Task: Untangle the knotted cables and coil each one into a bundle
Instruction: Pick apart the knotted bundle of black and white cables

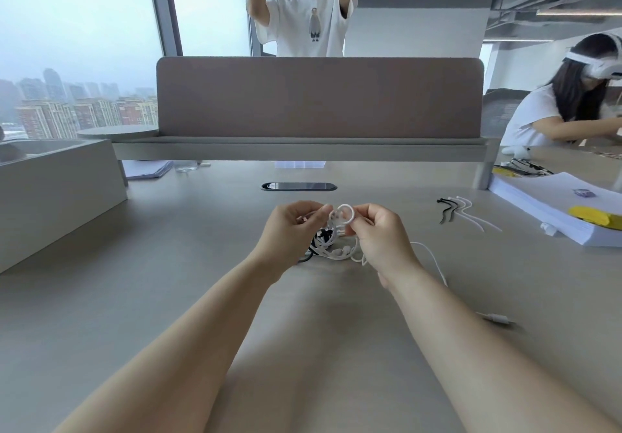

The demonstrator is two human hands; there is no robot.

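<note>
In the head view, a dark oval cable slot (299, 186) is set into the pale counter (168, 298). Everything below is placed relative to it.

Just on the near side of the slot, both hands are raised together above the counter. The left hand (292, 227) has its fingers curled and pinches a strand of the white cable (345, 213). The right hand (377, 237) pinches the same cable, where it forms a small round loop standing up between the two thumbs.

Below the hands, nearer than the slot, the tangle (328, 245) lies on the counter, with white strands knotted through a black cable (304, 259). One white strand runs out of it, near and right of the slot, and ends in a plug (498, 318).

Right of the slot lie a few loose cable ties (461, 213), black and white. Further right is a stack of paper (555, 210) with something yellow on it.

Beyond the slot stands a brown divider panel (319, 96). A standing person (303, 15) is behind it, and a seated person (552, 116) wearing a headset is to the far right.
</note>
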